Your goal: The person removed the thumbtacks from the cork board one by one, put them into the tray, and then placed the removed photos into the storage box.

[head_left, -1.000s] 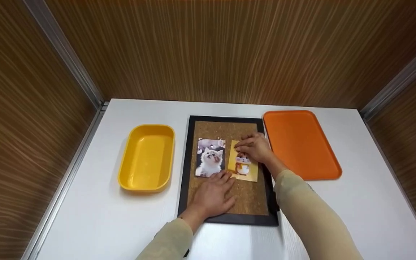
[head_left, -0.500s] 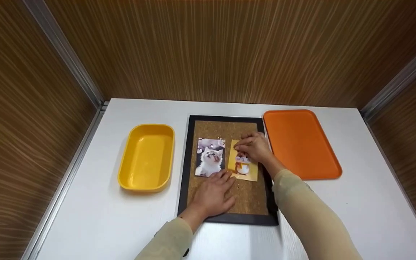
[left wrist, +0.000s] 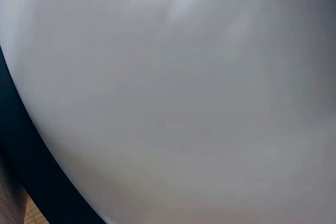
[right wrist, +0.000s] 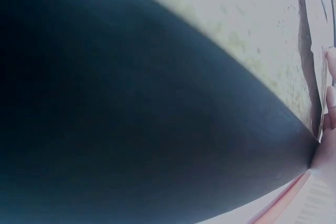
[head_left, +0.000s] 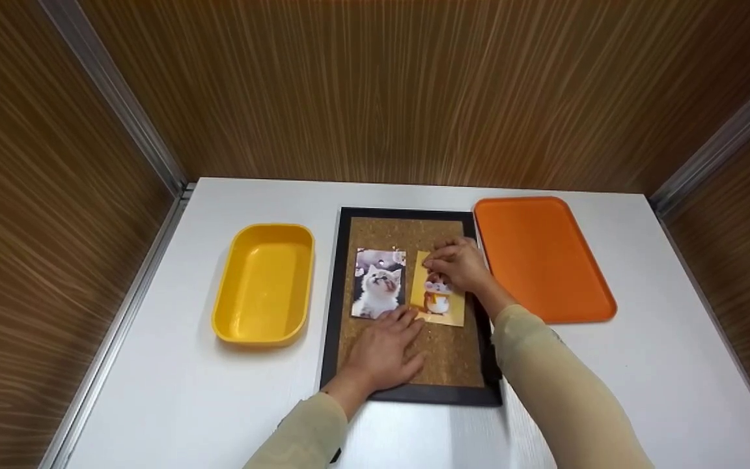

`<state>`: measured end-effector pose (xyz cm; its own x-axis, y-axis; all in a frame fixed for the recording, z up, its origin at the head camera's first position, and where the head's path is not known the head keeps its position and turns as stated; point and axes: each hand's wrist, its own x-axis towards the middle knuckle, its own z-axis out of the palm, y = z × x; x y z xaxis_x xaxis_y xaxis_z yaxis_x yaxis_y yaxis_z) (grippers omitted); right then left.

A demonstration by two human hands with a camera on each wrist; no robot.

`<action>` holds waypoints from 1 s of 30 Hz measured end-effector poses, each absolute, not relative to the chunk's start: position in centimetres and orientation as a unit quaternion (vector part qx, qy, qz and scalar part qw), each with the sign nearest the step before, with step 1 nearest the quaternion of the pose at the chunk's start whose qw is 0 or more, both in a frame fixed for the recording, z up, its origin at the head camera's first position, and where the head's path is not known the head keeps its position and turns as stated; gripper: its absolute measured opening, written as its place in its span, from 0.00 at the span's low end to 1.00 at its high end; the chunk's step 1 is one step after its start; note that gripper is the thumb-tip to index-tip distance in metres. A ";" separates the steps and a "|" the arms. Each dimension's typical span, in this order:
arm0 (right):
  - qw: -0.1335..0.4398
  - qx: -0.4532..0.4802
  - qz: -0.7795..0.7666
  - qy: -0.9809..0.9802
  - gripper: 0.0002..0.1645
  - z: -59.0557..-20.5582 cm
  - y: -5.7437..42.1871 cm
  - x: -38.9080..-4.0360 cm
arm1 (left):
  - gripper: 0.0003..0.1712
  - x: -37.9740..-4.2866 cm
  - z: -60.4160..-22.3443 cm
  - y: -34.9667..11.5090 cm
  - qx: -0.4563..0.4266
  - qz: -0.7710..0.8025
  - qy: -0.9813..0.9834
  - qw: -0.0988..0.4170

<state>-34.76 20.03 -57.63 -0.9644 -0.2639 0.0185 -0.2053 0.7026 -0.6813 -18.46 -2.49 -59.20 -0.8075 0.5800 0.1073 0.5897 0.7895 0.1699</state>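
Observation:
On a black-framed cork board point(head_left: 450, 365) two picture cards lie side by side. The kitten card point(head_left: 378, 293) is at left, with a small shiny dot near its top. At right is the yellow hamster card point(head_left: 445, 315). My left hand point(head_left: 385, 352) lies open, palm down on the cork, fingertips at the lower edges of both cards. Over the upper part of the hamster card, my right hand point(head_left: 463, 266) pinches with thumb and fingers; what sits in the pinch is hidden. In the right wrist view, my fingers point(right wrist: 331, 100) are beside the raised edge of a card.
A deep yellow tub point(head_left: 264, 286) stands left of the board. To its right, an orange tray point(head_left: 544, 260) lies close to the frame. All rest on a white table point(head_left: 173, 365), with wood-grain walls point(head_left: 375, 91) at the back and sides. The left wrist view is mostly blurred white.
My right thumb and fingers shift slightly over the hamster card, covering a little more of the hamster's head. The left hand, board and both cards hold their places.

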 end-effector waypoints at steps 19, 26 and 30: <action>0.062 -0.110 -0.457 0.881 0.09 -57.2 20.9 -34.8 | 0.39 -18.6 -59.4 -2.4 -0.303 -0.093 -0.948 0.015; 0.070 -0.101 -0.496 0.859 0.08 -57.2 21.2 -34.7 | 0.39 -18.5 -59.2 -2.4 -0.300 -0.096 -0.949 0.011; 0.067 -0.108 -0.518 0.846 0.09 -57.3 21.4 -34.7 | 0.39 -18.4 -59.2 -2.4 -0.300 -0.100 -0.949 0.013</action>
